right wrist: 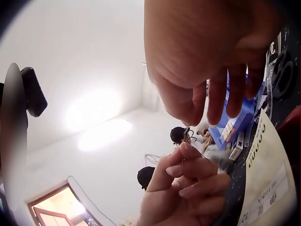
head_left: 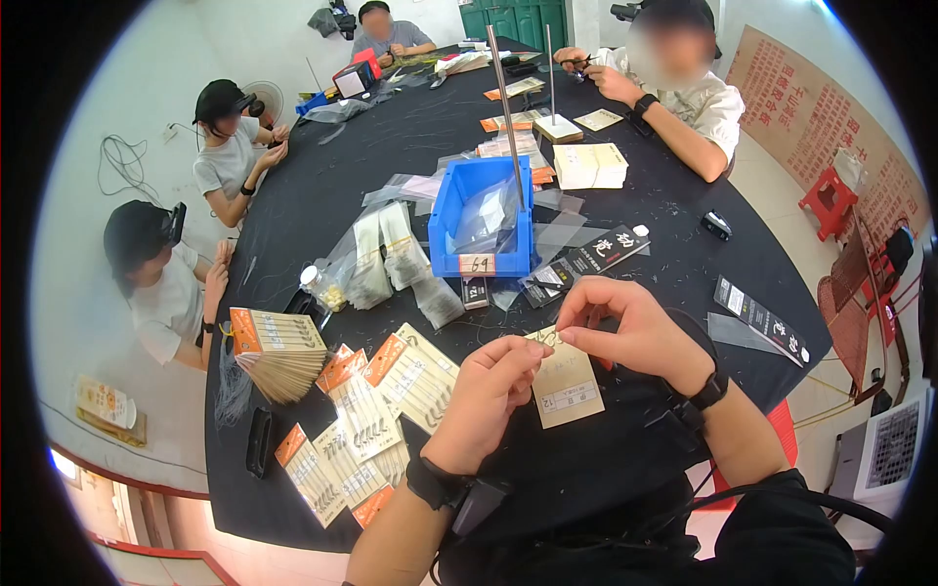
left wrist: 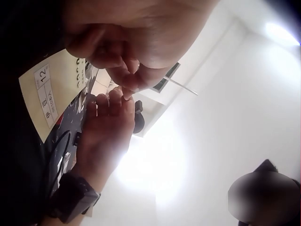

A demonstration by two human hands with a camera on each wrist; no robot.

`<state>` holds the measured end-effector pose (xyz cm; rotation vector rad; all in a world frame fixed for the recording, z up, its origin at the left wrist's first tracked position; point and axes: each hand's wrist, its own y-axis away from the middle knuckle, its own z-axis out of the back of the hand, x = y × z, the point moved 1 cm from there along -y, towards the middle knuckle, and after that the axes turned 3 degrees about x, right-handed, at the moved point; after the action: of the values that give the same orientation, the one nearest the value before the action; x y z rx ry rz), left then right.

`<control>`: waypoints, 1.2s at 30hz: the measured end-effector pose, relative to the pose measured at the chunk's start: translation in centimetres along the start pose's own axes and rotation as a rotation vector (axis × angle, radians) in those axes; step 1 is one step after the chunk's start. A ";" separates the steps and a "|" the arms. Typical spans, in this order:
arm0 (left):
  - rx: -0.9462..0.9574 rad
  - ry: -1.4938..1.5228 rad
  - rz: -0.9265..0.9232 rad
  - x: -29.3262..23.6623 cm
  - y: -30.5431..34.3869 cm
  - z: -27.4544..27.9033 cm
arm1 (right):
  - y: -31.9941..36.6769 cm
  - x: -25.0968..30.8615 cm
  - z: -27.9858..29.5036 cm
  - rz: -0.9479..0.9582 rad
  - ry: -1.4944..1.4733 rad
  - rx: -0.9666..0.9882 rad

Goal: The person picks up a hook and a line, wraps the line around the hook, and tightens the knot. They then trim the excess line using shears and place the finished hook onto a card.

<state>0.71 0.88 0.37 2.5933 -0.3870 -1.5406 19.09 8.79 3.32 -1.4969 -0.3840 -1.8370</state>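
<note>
**Desk:** What does the head view give you?

**Operator:** I see the card held up over the near edge of the table. The left hand pinches its upper edge between thumb and forefinger. The right hand pinches the same edge just beside it, with the other fingers curled. The rest of the card hangs below both hands. The blue bin sits beyond them, toward the table's middle, well apart.

**Desk:** And the left wrist view?

**Operator:** I see the fingertips of the two hands meeting. The card slants away to the left of them, showing a label marked 12.

**Desk:** The right wrist view?

**Operator:** I see the left hand low, with thumb and forefinger pressed together. The right hand is above it with its fingers curling down. The card lies at the right, below them. I cannot tell from here where the fingers touch it.
</note>
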 end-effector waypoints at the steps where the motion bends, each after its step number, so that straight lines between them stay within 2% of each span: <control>1: 0.002 0.016 0.009 0.1 0.0 0.0 | 0.0 0.1 -0.1 -0.002 0.012 -0.006; 4: 0.003 0.068 0.039 0.1 0.0 0.0 | -0.1 -0.4 -0.2 0.121 0.133 -0.057; 13: 0.033 0.151 0.059 0.1 0.0 0.1 | -0.2 0.1 -0.8 0.227 0.262 -0.134; 25: -0.031 0.089 -0.057 0.6 -0.2 0.0 | -0.2 -0.3 -0.9 0.196 0.185 -0.134; 36: -0.065 -0.084 -0.131 0.3 0.1 -1.0 | -0.1 -0.9 -1.1 0.024 0.002 -0.075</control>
<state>1.68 0.67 0.65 2.5571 -0.1734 -1.6775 18.25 8.46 2.23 -1.5439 -0.2975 -1.8518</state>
